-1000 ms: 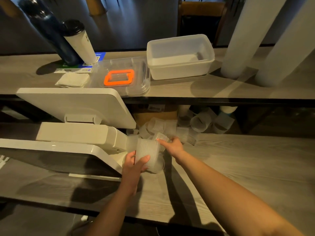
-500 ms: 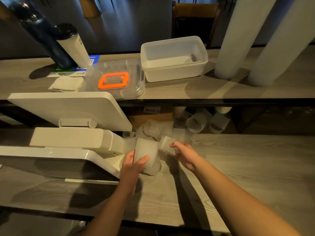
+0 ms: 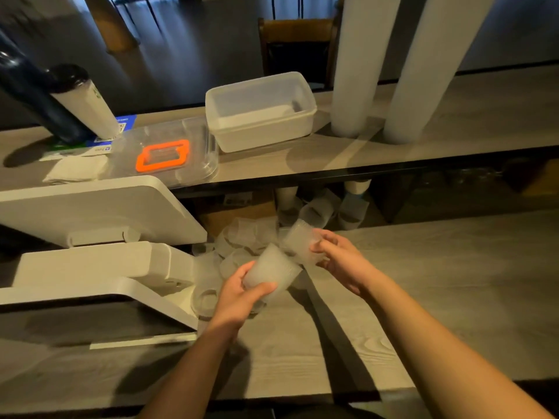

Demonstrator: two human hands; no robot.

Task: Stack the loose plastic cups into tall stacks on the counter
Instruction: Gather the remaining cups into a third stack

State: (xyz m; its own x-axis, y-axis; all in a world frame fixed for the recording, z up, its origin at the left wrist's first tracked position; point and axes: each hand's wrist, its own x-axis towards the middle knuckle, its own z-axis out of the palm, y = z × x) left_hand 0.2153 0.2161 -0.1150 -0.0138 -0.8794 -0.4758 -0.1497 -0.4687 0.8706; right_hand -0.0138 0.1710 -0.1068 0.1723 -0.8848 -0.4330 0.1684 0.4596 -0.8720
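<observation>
Counter: two hands, two held cups.

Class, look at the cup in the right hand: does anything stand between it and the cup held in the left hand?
Nothing visible does. The right hand holds its cup just beside the cup gripped by the left hand.

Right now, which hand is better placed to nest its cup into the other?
The right hand. It grips a single loose cup raised beside the cup stack, which the left hand steadies above the counter. The right probably only needs to slide across.
</observation>
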